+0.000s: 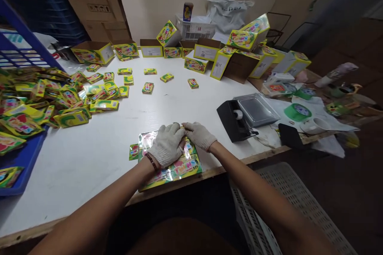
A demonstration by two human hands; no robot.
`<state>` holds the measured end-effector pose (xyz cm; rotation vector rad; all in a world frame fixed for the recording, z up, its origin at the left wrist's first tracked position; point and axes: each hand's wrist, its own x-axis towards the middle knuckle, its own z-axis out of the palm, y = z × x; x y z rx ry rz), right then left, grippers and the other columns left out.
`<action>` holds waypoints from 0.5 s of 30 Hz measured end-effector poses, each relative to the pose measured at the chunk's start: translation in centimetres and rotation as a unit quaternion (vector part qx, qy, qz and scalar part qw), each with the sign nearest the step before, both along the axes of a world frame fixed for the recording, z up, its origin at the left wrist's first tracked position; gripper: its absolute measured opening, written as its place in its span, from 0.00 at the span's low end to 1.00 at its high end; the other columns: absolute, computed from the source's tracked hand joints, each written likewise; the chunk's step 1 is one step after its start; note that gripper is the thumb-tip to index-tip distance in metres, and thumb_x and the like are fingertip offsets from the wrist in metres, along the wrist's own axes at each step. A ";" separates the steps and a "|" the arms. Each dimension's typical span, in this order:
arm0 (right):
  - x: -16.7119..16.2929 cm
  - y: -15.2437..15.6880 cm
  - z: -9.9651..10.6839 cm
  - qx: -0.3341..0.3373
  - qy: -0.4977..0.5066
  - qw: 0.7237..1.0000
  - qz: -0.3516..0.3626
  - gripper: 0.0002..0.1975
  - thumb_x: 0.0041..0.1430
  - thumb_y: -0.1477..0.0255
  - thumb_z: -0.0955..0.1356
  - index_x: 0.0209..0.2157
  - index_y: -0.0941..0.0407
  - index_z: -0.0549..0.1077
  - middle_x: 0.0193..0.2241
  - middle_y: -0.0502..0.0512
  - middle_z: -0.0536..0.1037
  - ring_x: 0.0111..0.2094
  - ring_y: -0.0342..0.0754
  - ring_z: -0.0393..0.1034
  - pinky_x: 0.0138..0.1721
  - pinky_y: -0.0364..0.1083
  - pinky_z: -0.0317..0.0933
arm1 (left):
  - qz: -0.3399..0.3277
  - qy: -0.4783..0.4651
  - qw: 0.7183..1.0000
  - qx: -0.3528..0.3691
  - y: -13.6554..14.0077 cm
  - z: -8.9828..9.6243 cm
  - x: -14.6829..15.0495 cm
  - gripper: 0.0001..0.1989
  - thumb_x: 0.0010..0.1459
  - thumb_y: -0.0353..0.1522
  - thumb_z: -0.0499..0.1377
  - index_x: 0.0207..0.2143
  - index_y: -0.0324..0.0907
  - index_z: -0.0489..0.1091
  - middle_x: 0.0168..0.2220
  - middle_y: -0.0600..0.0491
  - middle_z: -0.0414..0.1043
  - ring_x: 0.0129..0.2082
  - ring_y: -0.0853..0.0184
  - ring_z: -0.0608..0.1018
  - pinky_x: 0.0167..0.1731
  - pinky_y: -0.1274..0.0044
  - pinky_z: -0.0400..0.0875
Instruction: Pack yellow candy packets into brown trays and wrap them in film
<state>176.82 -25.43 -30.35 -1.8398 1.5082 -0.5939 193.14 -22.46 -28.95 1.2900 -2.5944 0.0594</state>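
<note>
A flat pack of small yellow-green boxes point(187, 169) under shiny clear plastic lies at the table's front edge. Both of my hands wear white knitted gloves. My left hand point(168, 146) rests flat across the top of the pack, fingers stretched forward. At the pack's far right corner, my right hand point(201, 135) has its fingers bent together over the edge, their tips close to the left hand. What lies under those fingertips is hidden. A single small box point(133, 152) sticks out at the pack's left side.
Loose small boxes point(70, 97) heap up at left, partly in a blue tray point(30, 163). Open cartons point(151, 48) line the back. A black tape dispenser point(231, 121), clear plastic tray point(255, 107) and green tape roll point(297, 111) stand right. A white crate point(287, 191) sits below the edge.
</note>
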 end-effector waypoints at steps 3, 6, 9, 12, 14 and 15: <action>-1.2 4.1 -0.9 0.009 -0.037 0.999 -0.025 0.27 0.59 0.74 0.64 0.61 0.56 0.64 0.46 0.60 0.74 0.47 0.52 0.67 0.54 0.51 0.59 | -0.023 -0.028 0.999 0.004 0.1 -0.4 0.0 0.18 0.63 0.39 0.50 0.53 0.44 0.67 0.52 0.43 0.66 0.51 0.52 0.67 0.49 0.59 0.59; -2.0 8.8 -2.0 0.058 -0.116 0.991 -0.030 0.29 0.57 0.73 0.64 0.61 0.52 0.64 0.42 0.56 0.74 0.40 0.50 0.68 0.46 0.51 0.65 | -0.043 -0.054 0.997 0.014 0.3 -0.6 0.2 0.23 0.63 0.43 0.50 0.59 0.51 0.63 0.60 0.42 0.60 0.58 0.46 0.62 0.52 0.52 0.53; -1.9 12.3 -3.1 0.139 -0.229 0.960 -0.084 0.26 0.57 0.69 0.63 0.59 0.51 0.67 0.38 0.54 0.72 0.29 0.44 0.67 0.33 0.46 0.68 | -0.043 -0.068 0.997 0.021 0.5 -0.6 -0.1 0.29 0.59 0.51 0.51 0.61 0.53 0.61 0.62 0.40 0.57 0.60 0.42 0.59 0.52 0.48 0.49; -2.4 13.5 -3.5 0.207 -0.289 0.928 -0.114 0.22 0.55 0.67 0.65 0.52 0.54 0.72 0.30 0.50 0.71 0.25 0.42 0.66 0.29 0.44 0.67 | -0.040 -0.086 0.995 0.019 0.6 -0.5 -0.4 0.32 0.57 0.54 0.51 0.61 0.52 0.62 0.63 0.37 0.56 0.60 0.41 0.59 0.52 0.48 0.49; -4.7 12.8 -2.9 0.204 -0.268 0.932 -0.136 0.18 0.53 0.66 0.66 0.46 0.56 0.74 0.26 0.49 0.70 0.23 0.42 0.65 0.27 0.44 0.65 | -0.038 -0.095 0.995 0.011 0.5 -0.5 -0.5 0.31 0.57 0.53 0.51 0.60 0.52 0.63 0.62 0.36 0.57 0.59 0.41 0.60 0.50 0.49 0.51; -6.7 12.2 -2.4 0.164 -0.239 0.943 -0.162 0.16 0.53 0.66 0.66 0.43 0.56 0.74 0.26 0.49 0.70 0.23 0.43 0.65 0.27 0.44 0.64 | -0.039 -0.095 0.995 0.007 0.4 -0.6 -0.4 0.30 0.58 0.52 0.52 0.60 0.52 0.64 0.62 0.36 0.58 0.59 0.41 0.60 0.50 0.50 0.52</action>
